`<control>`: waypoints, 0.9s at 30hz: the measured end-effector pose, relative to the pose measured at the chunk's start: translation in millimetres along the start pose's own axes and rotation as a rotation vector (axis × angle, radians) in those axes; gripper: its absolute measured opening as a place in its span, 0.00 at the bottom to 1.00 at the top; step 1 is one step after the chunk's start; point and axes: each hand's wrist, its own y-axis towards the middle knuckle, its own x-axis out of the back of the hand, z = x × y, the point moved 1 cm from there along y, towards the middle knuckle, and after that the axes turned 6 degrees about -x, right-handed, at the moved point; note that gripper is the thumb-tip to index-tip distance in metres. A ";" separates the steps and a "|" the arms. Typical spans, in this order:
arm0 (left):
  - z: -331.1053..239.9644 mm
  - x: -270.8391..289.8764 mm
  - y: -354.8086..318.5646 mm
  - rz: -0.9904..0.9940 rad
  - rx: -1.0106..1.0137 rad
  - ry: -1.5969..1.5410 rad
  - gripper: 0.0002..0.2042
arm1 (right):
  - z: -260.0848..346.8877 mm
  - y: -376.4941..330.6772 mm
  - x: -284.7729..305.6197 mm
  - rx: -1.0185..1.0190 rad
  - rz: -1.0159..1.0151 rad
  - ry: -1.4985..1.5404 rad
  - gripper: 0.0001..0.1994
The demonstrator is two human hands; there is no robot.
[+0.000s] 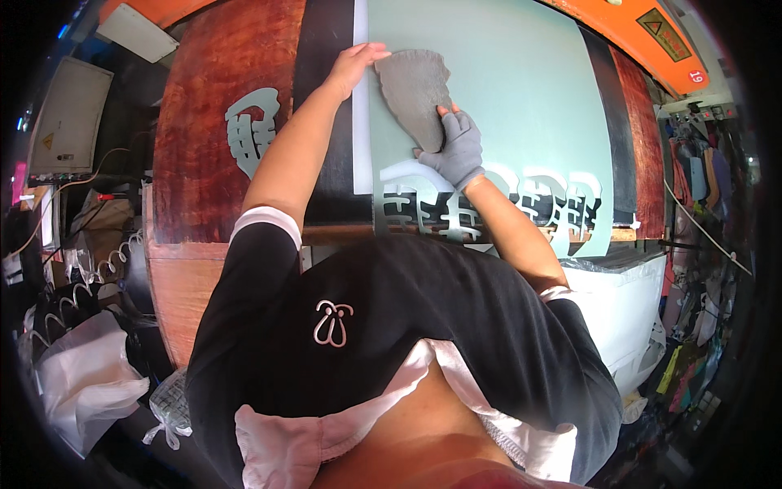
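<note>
A grey, roughly triangular flat piece lies on a pale green sheet spread over the work table. My left hand, bare, touches the piece's upper left edge with fingers stretched flat. My right hand, in a grey glove, presses on the piece's lower tip. The green sheet has shaped cut-outs along its near edge. A separate pale cut-out shape rests on the wooden top to the left.
The reddish wooden table has a dark strip beside the sheet. An orange machine edge curves along the back right. White bags and cables sit at the left; assorted hanging items fill the right.
</note>
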 end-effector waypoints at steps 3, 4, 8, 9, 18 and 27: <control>1.6 0.0 0.7 0.001 -0.017 -0.022 0.20 | -2.6 1.2 2.4 0.017 -0.036 0.031 0.42; 2.6 0.0 1.3 0.000 -0.019 -0.030 0.20 | -2.7 1.4 2.9 0.023 -0.051 0.034 0.42; 3.9 1.3 2.6 0.002 -0.021 -0.031 0.20 | -2.0 1.2 3.5 0.051 -0.073 0.015 0.42; 2.8 0.9 2.4 0.004 -0.020 -0.032 0.20 | -1.9 1.4 3.5 0.058 -0.082 0.004 0.42; -1.9 -7.6 -47.3 -0.194 -0.139 0.199 0.19 | -24.1 -8.0 36.3 -0.040 0.082 0.187 0.39; 16.9 -18.5 -260.6 -0.224 -0.601 0.695 0.10 | -153.8 -176.5 149.5 -0.706 -0.456 -0.112 0.20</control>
